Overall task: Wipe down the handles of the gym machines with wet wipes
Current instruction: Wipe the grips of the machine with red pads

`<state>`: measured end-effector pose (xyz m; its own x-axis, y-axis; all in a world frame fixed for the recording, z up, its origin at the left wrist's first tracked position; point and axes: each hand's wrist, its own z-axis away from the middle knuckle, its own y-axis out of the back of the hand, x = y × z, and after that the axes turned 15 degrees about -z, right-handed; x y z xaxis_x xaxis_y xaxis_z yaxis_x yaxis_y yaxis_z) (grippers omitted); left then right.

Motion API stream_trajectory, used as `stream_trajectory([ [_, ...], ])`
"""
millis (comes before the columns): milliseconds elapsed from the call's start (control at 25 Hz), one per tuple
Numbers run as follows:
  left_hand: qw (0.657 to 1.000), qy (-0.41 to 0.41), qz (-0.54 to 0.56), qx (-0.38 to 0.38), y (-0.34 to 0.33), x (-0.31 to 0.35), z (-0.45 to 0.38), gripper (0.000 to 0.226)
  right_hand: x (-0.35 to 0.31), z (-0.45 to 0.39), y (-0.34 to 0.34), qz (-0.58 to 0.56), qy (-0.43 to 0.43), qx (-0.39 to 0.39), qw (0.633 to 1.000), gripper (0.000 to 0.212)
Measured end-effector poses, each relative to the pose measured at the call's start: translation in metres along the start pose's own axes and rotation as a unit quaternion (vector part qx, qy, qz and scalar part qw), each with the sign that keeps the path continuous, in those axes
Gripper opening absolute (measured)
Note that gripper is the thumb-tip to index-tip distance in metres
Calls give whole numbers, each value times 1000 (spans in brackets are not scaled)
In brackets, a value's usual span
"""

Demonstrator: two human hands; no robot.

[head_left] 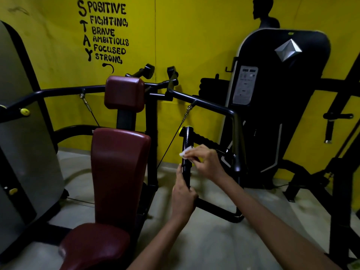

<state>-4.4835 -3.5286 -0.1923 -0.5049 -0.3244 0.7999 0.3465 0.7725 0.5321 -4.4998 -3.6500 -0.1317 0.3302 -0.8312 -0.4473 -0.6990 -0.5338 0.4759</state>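
Yellow wall (194,36); grey floor (214,240)

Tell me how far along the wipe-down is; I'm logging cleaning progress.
Nothing shows as finished. In hand: the right hand presses a wet wipe on the upright handle, and the left hand holds its lower part. Left: the ribbed grip beside it, the upper handles and the neighbouring machine.
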Motion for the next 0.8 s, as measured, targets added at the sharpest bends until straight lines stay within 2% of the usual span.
stream_trajectory([
  [120, 998, -35, 5, 47, 0, -1, 2, 79, 3, -37, 2, -12, -62, 49, 997, 16],
  [240, 983, -139, -12, 118, -5, -7, -1, 71, 10, -59, 3, -8, -118, 85, 989, 15],
  [360, 939, -303, -81, 142, -11, -27, -9, 36, 12, -44, 3, 7, -136, 64, 989, 18],
  [520, 880, -444, -93, 139, -10, -49, -25, 32, 4, -13, 10, -29, -140, 42, 989, 21],
  [640, 854, -492, -78, 151, -6, -51, -31, 19, 7, -36, 10, 20, -142, 43, 989, 23],
  [800, 864, -483, -33, 139, -7, -54, -27, 9, 7, -61, -5, 95, -169, 71, 979, 26],
])
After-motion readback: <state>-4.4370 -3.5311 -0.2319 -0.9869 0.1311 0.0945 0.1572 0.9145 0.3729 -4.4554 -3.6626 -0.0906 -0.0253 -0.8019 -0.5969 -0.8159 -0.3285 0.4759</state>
